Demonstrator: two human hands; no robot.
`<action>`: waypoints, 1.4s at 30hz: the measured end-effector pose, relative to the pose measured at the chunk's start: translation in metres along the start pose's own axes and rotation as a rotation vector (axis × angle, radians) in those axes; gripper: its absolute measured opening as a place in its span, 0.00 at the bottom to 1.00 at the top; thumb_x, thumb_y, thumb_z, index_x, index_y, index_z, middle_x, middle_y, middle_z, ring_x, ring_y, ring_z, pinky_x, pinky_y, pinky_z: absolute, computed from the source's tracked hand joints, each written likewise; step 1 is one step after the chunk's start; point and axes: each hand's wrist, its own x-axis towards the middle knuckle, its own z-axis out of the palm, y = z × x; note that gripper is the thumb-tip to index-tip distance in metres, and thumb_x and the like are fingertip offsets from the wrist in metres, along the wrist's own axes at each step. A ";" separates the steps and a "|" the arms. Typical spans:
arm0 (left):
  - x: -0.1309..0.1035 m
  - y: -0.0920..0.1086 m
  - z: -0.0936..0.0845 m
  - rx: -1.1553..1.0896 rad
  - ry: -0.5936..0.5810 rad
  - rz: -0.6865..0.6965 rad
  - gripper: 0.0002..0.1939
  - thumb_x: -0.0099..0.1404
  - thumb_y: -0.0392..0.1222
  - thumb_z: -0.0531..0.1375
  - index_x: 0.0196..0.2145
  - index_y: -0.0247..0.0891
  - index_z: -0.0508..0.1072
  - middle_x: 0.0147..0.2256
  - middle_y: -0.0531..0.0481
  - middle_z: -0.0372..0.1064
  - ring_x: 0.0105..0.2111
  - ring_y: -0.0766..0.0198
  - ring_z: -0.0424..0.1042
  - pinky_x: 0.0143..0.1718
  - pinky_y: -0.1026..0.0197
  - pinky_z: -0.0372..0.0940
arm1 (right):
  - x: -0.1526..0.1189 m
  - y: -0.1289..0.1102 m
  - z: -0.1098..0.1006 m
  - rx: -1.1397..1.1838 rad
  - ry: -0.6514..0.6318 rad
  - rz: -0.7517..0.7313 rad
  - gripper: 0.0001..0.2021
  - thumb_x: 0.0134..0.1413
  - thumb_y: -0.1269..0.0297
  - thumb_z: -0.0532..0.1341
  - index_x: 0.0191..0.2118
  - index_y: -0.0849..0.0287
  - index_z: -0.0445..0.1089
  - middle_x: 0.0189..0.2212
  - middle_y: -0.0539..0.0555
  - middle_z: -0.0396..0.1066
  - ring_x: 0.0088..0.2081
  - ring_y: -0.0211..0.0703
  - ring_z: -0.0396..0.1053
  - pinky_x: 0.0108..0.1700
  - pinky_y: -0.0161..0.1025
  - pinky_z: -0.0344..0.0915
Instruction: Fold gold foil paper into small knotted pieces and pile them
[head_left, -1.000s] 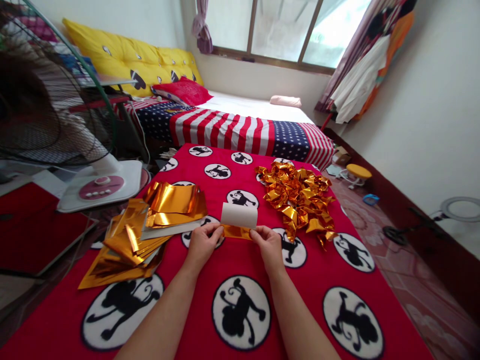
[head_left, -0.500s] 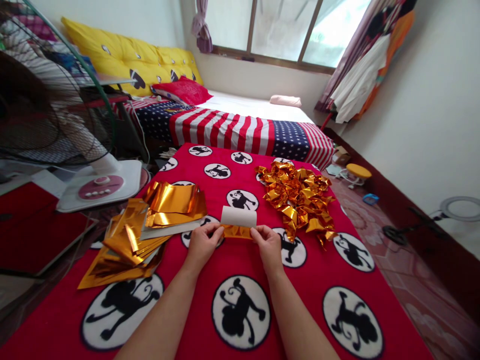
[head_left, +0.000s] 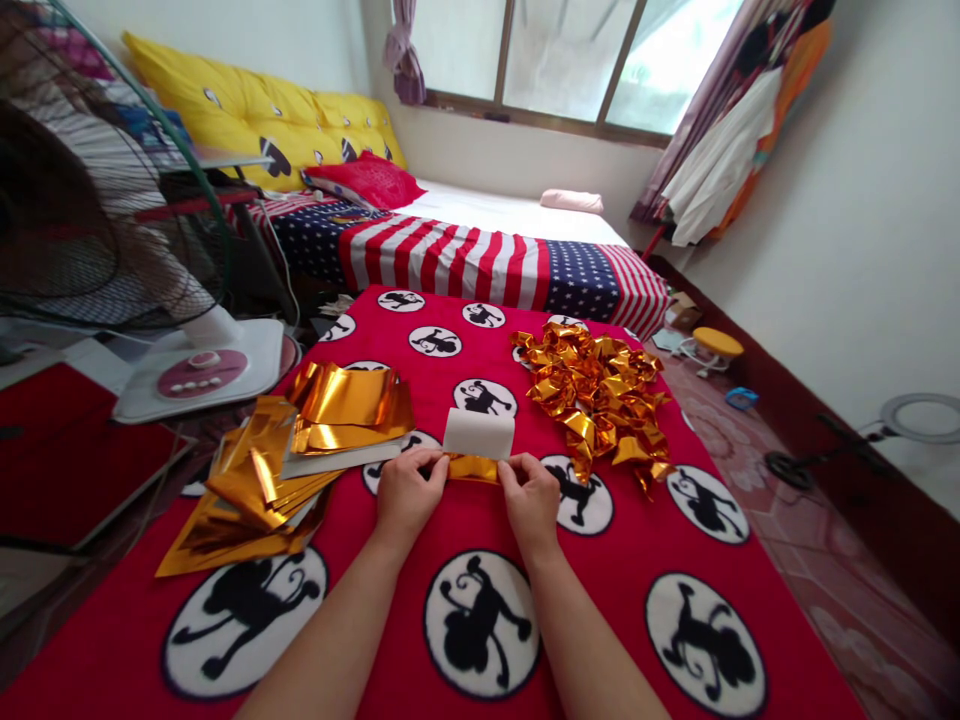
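Between my hands is a sheet of gold foil paper (head_left: 478, 436), its pale back curling up at the far side and a folded gold strip along the near edge. My left hand (head_left: 409, 490) pinches the left end of that strip between thumb and fingers. At its right end my right hand (head_left: 531, 492) is closed in the same kind of pinch. Left of my hands lies a loose stack of flat gold foil sheets (head_left: 352, 400), some fanned toward me. On the right sits a heap of folded gold foil pieces (head_left: 600, 385).
A red cloth with monkey prints (head_left: 600, 630) covers the surface under my hands. A fan (head_left: 202, 375) stands at the left. Beyond are a bed with a striped cover (head_left: 457, 260), a yellow stool (head_left: 716, 343) and a ring light (head_left: 919, 415) on the floor side.
The gold strip along the near edge now looks flatter and smoother. Its pale back part stands slightly taller, and my right hand has shifted a little to the left.
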 end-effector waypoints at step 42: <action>-0.001 0.016 0.005 0.258 -0.193 0.092 0.07 0.59 0.46 0.62 0.34 0.51 0.81 0.35 0.49 0.67 0.39 0.58 0.65 0.42 0.54 0.60 | 0.001 -0.011 -0.006 -0.436 -0.059 -0.009 0.06 0.54 0.65 0.58 0.33 0.54 0.73 0.41 0.51 0.68 0.36 0.43 0.69 0.35 0.38 0.61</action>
